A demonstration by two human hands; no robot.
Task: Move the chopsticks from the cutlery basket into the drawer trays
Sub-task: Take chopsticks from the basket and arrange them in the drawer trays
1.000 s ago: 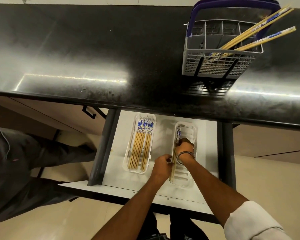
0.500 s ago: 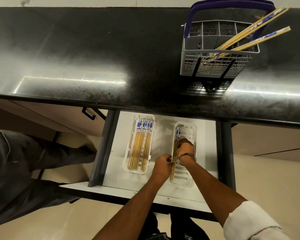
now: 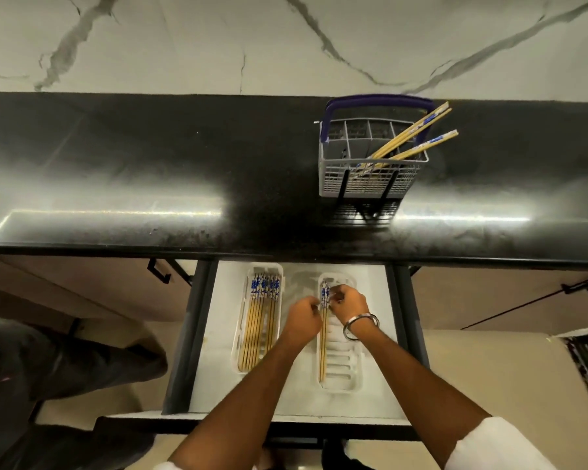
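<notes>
Bamboo chopsticks (image 3: 323, 337) | slotted white plastic tray (image 3: 348, 374) | left hand (image 3: 302, 315), right hand (image 3: 348, 305) both pinch their blue-patterned tops

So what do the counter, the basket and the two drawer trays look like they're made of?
Counter: probably polished dark stone, speckled, with sharp light reflections. Basket: looks like grey moulded plastic, a fine grid with dividers, and a purple handle. Left tray and right tray: likely white, slightly translucent plastic with slotted floors.
</notes>
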